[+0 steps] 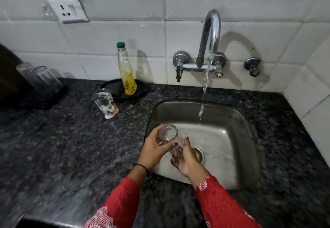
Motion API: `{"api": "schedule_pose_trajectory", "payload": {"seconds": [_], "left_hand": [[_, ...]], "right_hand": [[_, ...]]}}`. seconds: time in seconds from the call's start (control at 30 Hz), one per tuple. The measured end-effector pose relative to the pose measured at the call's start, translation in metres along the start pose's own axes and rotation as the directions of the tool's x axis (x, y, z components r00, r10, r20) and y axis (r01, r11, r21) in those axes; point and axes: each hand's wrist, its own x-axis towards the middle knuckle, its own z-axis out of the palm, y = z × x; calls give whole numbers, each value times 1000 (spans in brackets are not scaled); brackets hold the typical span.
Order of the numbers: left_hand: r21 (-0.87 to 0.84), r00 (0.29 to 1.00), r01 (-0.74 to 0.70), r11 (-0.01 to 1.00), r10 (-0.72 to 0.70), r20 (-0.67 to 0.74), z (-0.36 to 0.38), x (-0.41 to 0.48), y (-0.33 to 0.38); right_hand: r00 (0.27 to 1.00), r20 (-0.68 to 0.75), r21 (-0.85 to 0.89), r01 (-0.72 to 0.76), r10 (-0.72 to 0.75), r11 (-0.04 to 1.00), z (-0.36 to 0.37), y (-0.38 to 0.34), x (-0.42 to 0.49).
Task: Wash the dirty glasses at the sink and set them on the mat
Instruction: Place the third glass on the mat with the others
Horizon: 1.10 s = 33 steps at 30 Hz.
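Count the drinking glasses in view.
4: two clear glasses on the dark mat far left, one soapy glass on the speckled counter, one clear glass in left hand and right hand over the steel sink.

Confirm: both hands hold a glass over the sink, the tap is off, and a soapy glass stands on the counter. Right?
No: the tap is running; the head view shows water falling into the sink. The left hand and right hand do hold a glass over it, and a soapy glass stands on the counter.
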Motion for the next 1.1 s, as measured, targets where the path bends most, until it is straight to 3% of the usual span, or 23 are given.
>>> {"api": "schedule_pose_trajectory", "payload": {"seconds": [0.07, 0.13, 0.17, 0.23, 0.3, 0.33, 0.4, 0.53, 0.6, 0.7, 0.77, 0.9, 1.03, 1.1], "left_hand": [[12, 1000, -7, 1000, 7, -2, -4, -2, -1], [47, 1000, -15, 999, 15, 1, -8, -3, 0], [54, 1000, -14, 998, 14, 0, -9, -2, 1], [60, 1000, -7, 998, 6, 4, -13, -1, 3], [69, 1000, -11, 998, 9, 27, -20, 0, 4], [76, 999, -16, 997, 12, 46, -25, 1, 4], [73, 995, -31, 997, 24, 95, -35, 3, 9], [13, 984, -106, 994, 103, 148, -79, 10, 23], [-9, 976, -172, 985, 171, 136, -111, 16, 38], [60, 944, -327, 943, 323, 66, -173, 31, 64], [100, 919, -393, 914, 394, 4, -216, 42, 79], [29, 887, -418, 908, 415, -204, -314, 66, 93], [10, 853, -393, 920, 368, -371, -416, 99, 87], [55, 843, -352, 934, 342, -415, -465, 113, 79]], "right_hand": [[995, -33, -144, 84, -90, 986, -5, 0, -3], [959, -63, -400, 228, -275, 888, -15, -2, -6], [925, -48, -557, 288, -376, 779, -21, -2, -6], [827, 61, -834, 350, -559, 426, -33, 0, -3], [761, 227, -920, 373, -608, 123, -34, 4, -3], [750, 290, -918, 394, -594, 48, -28, 7, -5], [745, 348, -895, 444, -569, 34, -9, 10, -12], [651, 355, -804, 579, -671, 136, 44, 15, -15], [515, 404, -766, 642, -756, 27, 76, 16, -15], [225, 495, -672, 711, -839, -206, 146, 16, -10], [134, 511, -622, 740, -849, -257, 203, 18, -12], [113, 588, -465, 858, -801, -220, 322, 34, 4], [244, 673, -417, 905, -698, -85, 442, 64, 36], [273, 717, -386, 922, -642, -39, 491, 83, 59]]}}
